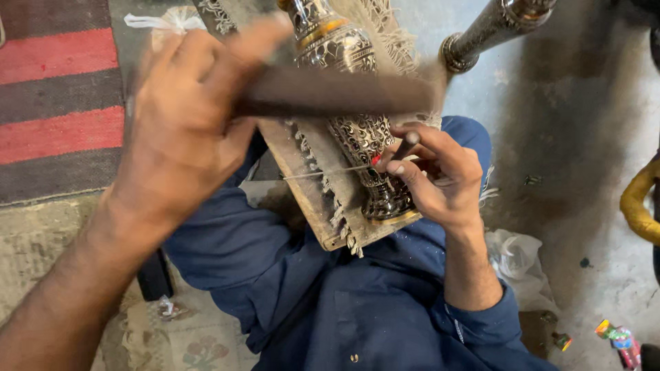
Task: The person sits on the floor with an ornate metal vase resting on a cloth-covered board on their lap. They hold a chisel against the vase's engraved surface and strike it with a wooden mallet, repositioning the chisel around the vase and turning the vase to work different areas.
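Head view, person seated on the floor, legs in blue cloth.

Left hand (182, 120): raised close to the camera, clenched around the end of a dark flat bar (337, 93). Bar is motion-blurred and lies crosswise above the vase.

Right hand (433, 175): closed on a thin dark punch (405, 146), pinched between thumb and fingers, tip set against the lower body of the vase.

Engraved metal vase (357, 117): ornate, dark with gold bands, laid lengthwise on a wooden board (309, 182) with frayed cloth, the board resting across the lap. Vase foot is pointed toward the person.

A second engraved metal piece (491, 31) is seen at upper right. A striped red and grey rug (55, 96) is noted at left, crumpled plastic (515, 257) at right.
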